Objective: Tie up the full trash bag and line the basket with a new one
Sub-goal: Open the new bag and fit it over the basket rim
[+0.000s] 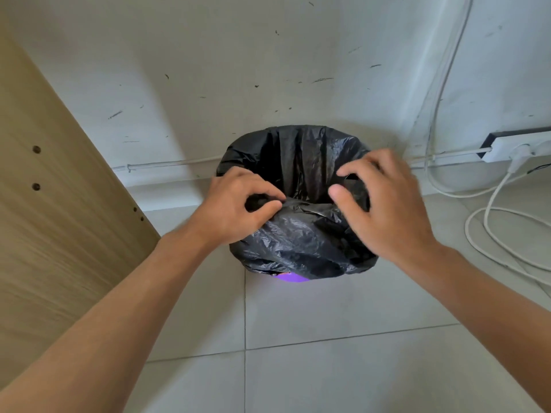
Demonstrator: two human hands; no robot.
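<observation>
Purple basket on tiled floor, centre, against wall at 12 o'clock. Black trash bag draped over its rim. Left hand pinches bag edge; right hand, fingers curled, grips the bag's edge. Power strip, 2 o'clock.

I see a glossy black bag, crinkled, with grey highlights on its folds. Under its lower edge a small patch of bright purple basket shows. The floor is pale grey tile with thin darker grout lines. The wall is off-white, flecked with small black scuff marks. To my left a panel is light tan wood grain, dotted with dark holes. The cables are white, and the power strip is white with a black edge.
</observation>
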